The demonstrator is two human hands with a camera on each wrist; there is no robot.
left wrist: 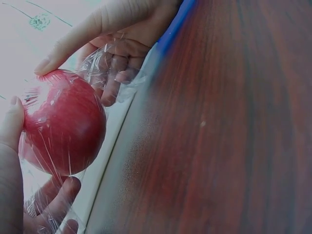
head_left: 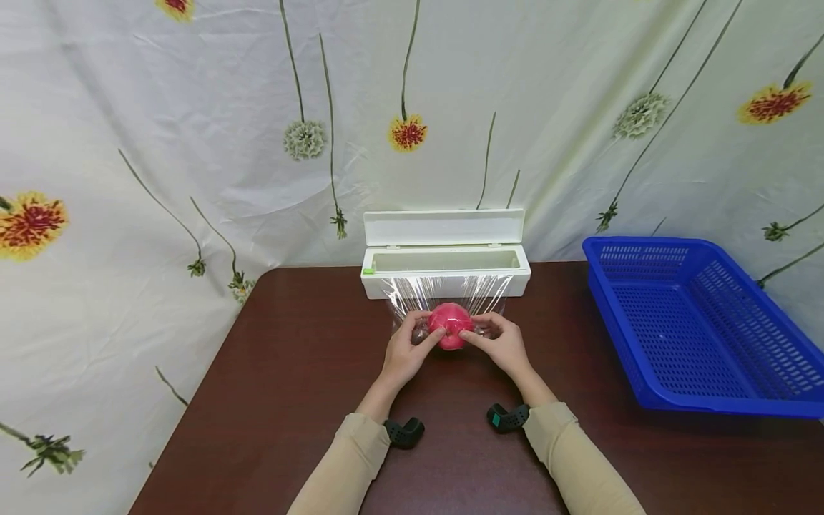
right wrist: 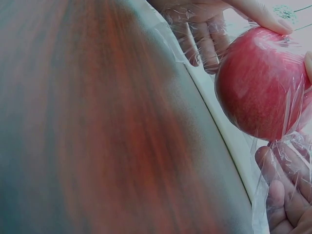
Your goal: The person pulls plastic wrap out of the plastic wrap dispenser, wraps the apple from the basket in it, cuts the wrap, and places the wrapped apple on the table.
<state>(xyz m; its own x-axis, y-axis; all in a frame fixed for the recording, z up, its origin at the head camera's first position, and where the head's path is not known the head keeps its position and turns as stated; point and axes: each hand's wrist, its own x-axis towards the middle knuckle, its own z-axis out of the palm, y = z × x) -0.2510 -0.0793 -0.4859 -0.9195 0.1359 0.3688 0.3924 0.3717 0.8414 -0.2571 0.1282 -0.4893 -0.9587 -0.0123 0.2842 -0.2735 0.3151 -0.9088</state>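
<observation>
A red apple is partly covered in clear plastic wrap that stretches from the front of a white dispenser box. On its left side my left hand grips it, thumb at the top of the fruit and fingers beneath the film. My right hand holds the opposite side in the same way. Both wrist views show the apple between the two thumbs, with crinkled film over its skin and around the fingers. The dispenser's lid stands raised.
A blue plastic basket with perforated walls stands on the right of the dark brown table. Behind the table hangs a white cloth printed with flowers. A dark band is on each wrist.
</observation>
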